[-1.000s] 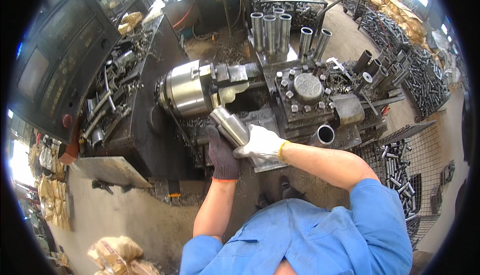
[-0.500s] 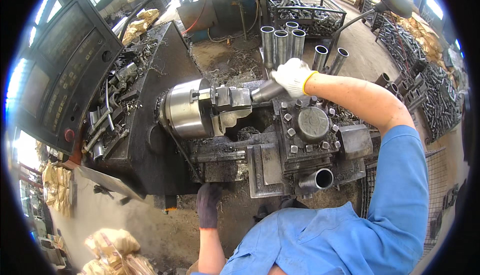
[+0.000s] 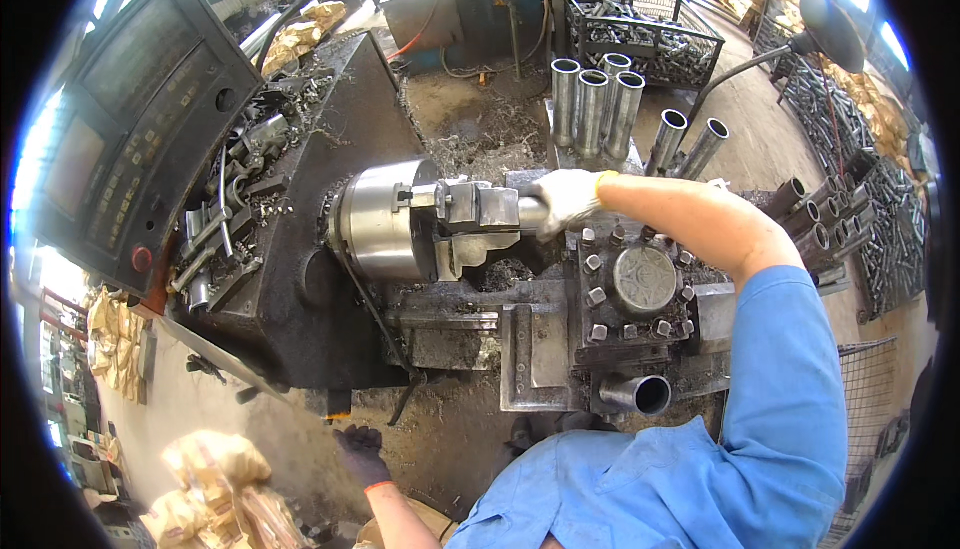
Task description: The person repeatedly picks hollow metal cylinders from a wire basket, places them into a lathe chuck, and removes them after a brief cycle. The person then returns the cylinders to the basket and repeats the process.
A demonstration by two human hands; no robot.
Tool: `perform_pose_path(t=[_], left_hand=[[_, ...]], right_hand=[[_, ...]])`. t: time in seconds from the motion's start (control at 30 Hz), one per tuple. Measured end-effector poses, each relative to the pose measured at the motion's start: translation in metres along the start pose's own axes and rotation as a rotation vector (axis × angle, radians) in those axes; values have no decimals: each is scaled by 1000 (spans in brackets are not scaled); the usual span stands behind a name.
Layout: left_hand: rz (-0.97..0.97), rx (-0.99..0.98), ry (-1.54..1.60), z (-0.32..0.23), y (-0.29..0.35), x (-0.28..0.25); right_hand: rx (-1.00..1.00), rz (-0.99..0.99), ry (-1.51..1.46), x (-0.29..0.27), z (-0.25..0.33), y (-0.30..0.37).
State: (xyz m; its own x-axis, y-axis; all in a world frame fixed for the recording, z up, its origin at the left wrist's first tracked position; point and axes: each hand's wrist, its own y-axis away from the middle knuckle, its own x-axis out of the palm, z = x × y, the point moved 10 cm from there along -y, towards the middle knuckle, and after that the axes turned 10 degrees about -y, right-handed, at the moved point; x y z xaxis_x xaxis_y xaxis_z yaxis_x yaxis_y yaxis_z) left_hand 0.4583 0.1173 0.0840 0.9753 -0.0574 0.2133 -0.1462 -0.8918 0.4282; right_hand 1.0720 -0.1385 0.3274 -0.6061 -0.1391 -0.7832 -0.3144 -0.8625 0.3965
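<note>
My right hand [image 3: 568, 199], in a white knit glove, is wrapped round a short steel tube [image 3: 532, 213]. One end of the tube is between the jaws [image 3: 482, 206] of the shiny lathe chuck [image 3: 385, 221]; how deep it sits is hidden. Down at the lower left, my left hand [image 3: 362, 452] wears a dark glove and holds nothing, its fingers apart. A thin dark lever [image 3: 403, 404] hangs between that hand and the lathe bed. Right of the chuck stands the square tool post [image 3: 642, 282] with bolts round its top.
Several upright steel tubes [image 3: 592, 109] stand behind the tool post, and another tube [image 3: 640, 393] lies at its front. A control panel [image 3: 130, 139] rises at left beside the headstock, which is littered with metal scraps [image 3: 240, 189]. A lamp [image 3: 828, 34] reaches in at upper right.
My right hand has brought the tube leftward from a tilted position into line with the chuck jaws. My left hand has left the lever's lower end and moved down and left.
</note>
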Motion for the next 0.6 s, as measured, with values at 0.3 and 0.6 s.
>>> perform_pose_path(t=[0.3, 0.6], left_hand=[[-26, -335, 66, -25, -19, 4], [108, -63, -131, -18, -52, 3]], right_hand=[[-64, -141, -302, -5, 14, -27], [49, -727, -442, -56, 26, 161]])
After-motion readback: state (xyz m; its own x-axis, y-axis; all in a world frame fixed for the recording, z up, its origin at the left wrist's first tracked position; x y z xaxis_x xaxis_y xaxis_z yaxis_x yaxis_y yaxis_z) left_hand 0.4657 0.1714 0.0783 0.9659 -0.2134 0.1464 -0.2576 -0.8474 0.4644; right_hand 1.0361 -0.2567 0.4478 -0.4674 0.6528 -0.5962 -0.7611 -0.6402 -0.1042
